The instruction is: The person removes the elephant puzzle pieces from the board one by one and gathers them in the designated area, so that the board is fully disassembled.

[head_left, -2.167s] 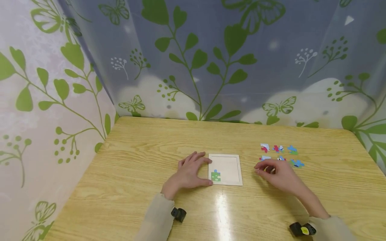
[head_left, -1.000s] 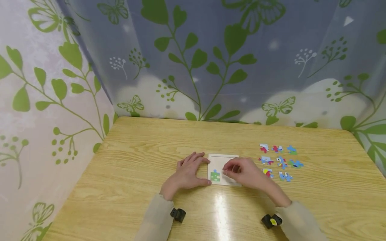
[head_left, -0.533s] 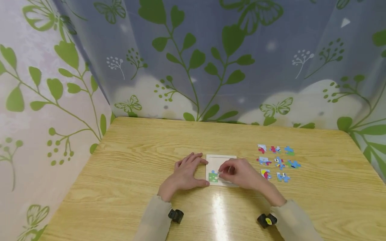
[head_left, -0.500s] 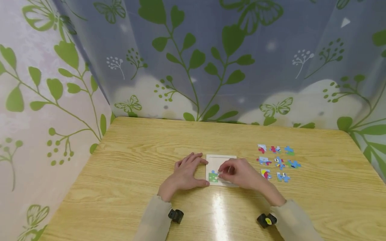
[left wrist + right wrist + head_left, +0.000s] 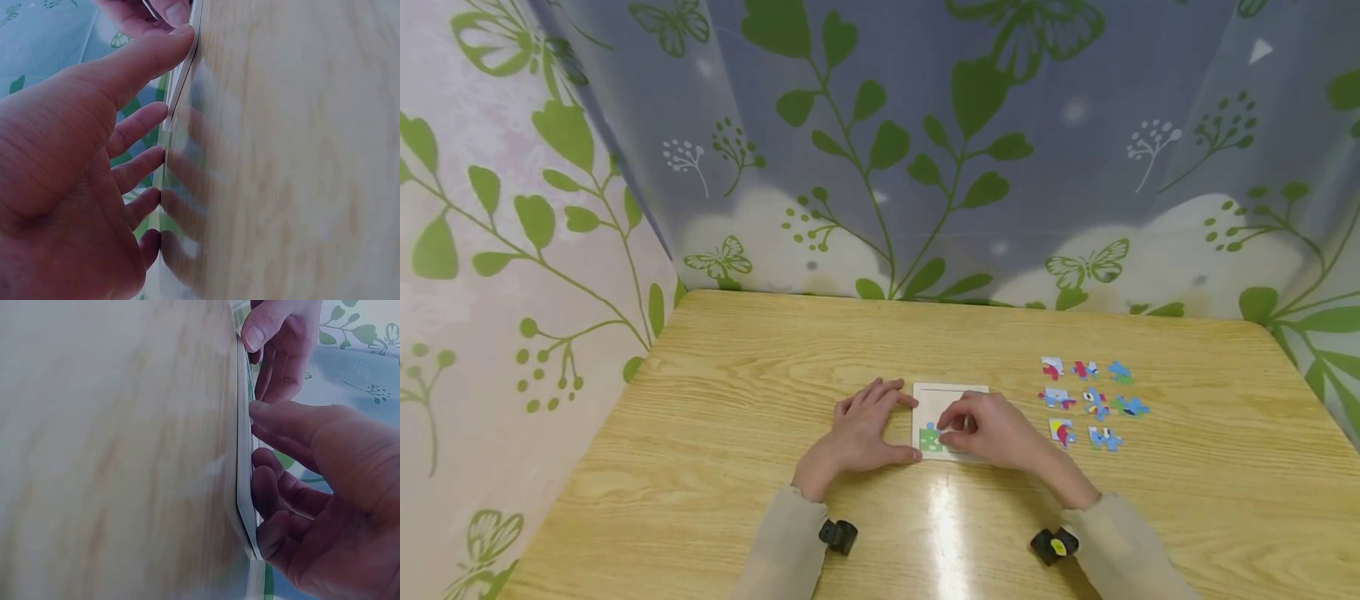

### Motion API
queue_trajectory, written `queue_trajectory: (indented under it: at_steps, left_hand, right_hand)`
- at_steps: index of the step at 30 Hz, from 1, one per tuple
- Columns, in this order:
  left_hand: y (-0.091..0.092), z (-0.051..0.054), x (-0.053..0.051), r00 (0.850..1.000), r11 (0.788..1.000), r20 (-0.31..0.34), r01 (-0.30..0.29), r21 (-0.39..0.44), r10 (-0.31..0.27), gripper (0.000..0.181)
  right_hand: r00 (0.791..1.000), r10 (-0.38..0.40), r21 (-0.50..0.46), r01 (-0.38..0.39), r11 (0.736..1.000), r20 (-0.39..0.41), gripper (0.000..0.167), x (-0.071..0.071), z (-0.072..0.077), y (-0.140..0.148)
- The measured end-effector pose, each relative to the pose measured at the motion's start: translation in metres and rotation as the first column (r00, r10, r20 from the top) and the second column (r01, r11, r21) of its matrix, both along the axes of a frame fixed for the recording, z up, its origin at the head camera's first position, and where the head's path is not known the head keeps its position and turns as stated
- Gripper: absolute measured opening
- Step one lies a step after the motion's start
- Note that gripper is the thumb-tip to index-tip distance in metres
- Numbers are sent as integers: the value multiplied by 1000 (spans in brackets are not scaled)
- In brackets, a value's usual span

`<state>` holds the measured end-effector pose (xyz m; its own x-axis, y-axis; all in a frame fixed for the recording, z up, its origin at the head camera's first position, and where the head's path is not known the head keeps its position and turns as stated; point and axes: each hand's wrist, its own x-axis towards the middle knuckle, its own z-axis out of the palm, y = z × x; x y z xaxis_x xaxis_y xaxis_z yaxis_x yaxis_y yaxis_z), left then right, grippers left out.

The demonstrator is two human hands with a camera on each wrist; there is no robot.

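A white puzzle board [image 5: 953, 390] with a thin dark inner line lies on the table. In its lower left corner sits a green puzzle piece [image 5: 928, 439] with a blue tab on top. My left hand [image 5: 861, 429] rests against the board's left side, thumb and index finger on its edge, the other fingers spread on the table. Curled over the board, my right hand [image 5: 996, 429] pinches at the right edge of the green piece with thumb and index finger. Those fingertips partly hide the piece. In the right wrist view, the right hand's other fingers [image 5: 265, 487] touch the board's side.
Several loose puzzle pieces [image 5: 1095, 403], blue, red, white and yellow, lie in rows to the right of the board. The wooden table [image 5: 760, 350] meets a patterned cloth wall [image 5: 887, 208] at the back.
My right hand came left from beside the loose pieces onto the board, then edged further left onto the green piece. My left hand has stayed at the board's edge.
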<state>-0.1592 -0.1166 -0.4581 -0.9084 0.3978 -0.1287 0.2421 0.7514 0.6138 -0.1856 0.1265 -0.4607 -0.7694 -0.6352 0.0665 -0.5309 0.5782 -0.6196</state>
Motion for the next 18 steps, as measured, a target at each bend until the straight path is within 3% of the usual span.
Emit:
queue_trajectory:
  at_steps: [18]
  left_hand:
    - [0, -1, 0, 1000, 1000, 5, -2, -5, 2, 61]
  right_hand:
    - [996, -32, -29, 34, 999, 82, 7, 0, 1, -3]
